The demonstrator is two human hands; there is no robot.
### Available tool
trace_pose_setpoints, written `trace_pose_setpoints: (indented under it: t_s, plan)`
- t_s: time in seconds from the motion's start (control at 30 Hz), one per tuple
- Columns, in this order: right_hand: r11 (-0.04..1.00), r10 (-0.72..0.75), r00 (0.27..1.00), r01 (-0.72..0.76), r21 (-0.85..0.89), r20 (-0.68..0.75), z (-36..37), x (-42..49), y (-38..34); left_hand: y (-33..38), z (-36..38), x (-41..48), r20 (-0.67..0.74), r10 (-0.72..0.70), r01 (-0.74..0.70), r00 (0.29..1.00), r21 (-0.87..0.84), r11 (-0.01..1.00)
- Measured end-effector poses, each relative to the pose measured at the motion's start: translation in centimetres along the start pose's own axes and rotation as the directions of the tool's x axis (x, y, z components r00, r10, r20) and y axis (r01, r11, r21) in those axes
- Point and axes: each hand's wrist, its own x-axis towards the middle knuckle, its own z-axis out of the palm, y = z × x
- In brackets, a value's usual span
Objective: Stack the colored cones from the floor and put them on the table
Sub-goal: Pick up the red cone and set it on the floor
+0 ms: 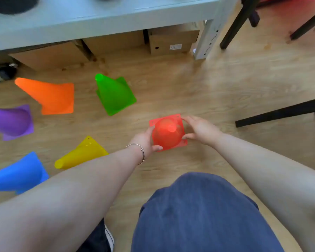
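Head view: we see the red cone standing upright on the wooden floor, tip pointing up toward the camera, and we take it as our landmark. Our left hand clasps its left side, thumb at the near left corner of the square base and fingers up along the left edge. Our right hand closes on its right side, fingers curled over the far right corner and thumb against the near right edge. Both hands touch the cone, so we grip it between them. A thin bracelet circles the left wrist.

Left of the red cone and farther from us, the green cone stands tilted. Beyond that to the left, the orange cone lies on its side. The purple cone lies far left of the red one, at the frame edge. The yellow cone lies on its side just near-left of the red cone, partly behind our left forearm, and the blue cone lies farther left still.

Beyond the red cone stands the grey table, with cardboard boxes beneath it. Near us, below the red cone, is a knee in blue trousers.
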Motion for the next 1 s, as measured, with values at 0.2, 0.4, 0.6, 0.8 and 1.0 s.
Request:
trace_pose_setpoints:
  t_s: [0.2, 0.4, 0.6, 0.8, 1.0]
  plan:
    - [0.993, 0.058, 0.997, -0.063, 0.1, 0.052, 0.6, 0.5, -0.5, 0.3, 1.0, 0.8, 0.092, -0.051, 0.059, 0.994, -0.088, 0.994]
    - [0.988, 0.091, 0.995, -0.095, 0.123, 0.042, 1.9, 0.9, -0.1, -0.6, 1.4, 3.3, 0.046, -0.066, 0.073, 0.997, -0.166, 0.983]
    - [0.956, 0.14, 0.99, -0.141, 0.256, 0.025, 2.0, 1.6, -0.1, -1.3, 1.7, 4.0, -0.036, -0.094, 0.078, 0.995, -0.323, 0.943]
    - [0.932, 0.106, 0.994, -0.103, 0.347, 0.01, 0.1, 1.8, -2.0, -2.3, 0.5, 2.8, -0.103, -0.118, 0.053, 0.988, -0.489, 0.871]
    - [0.952, 0.022, 0.999, -0.01, 0.307, -0.036, -4.0, 2.7, -5.8, -3.1, -3.9, 0.5, -0.216, -0.141, -0.019, 0.966, -0.604, 0.797]
